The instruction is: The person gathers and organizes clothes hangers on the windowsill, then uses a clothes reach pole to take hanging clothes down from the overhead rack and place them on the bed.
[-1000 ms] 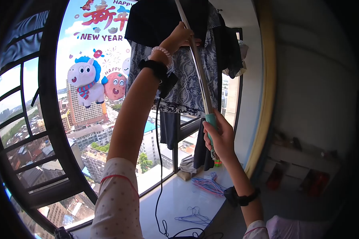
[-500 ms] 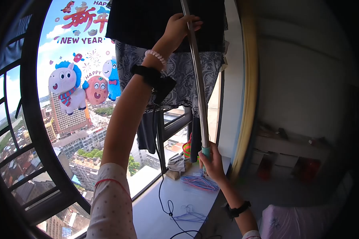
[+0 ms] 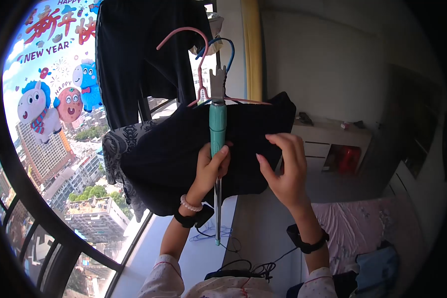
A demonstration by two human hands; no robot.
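Observation:
My left hand [image 3: 211, 166] is wrapped round a clothes-hanging pole [image 3: 217, 124], just at the lower end of its teal section. A grey forked head tops the pole, with a pink hanger [image 3: 203, 49] and a blue hanger [image 3: 232, 55] right by it; whether their hooks rest in the fork I cannot tell. Dark clothing [image 3: 169, 154] hangs from the hangers behind the pole, and a grey patterned garment [image 3: 119, 149] shows at its left. To the right, my right hand [image 3: 290, 171] is off the pole, fingers curved and apart, in front of the dark clothing's edge.
Black trousers [image 3: 129, 59] hang at the window on the left, beside a New Year sticker [image 3: 59, 89]. Thin hangers [image 3: 208, 233] and a black cable [image 3: 243, 265] lie near the white sill [image 3: 161, 248]. A pink-covered surface [image 3: 342, 223] stands at lower right.
The hangers with dark and patterned clothing are down in front of me. The pole's forked end now points up. My right hand has let go of the pole; my left still holds it.

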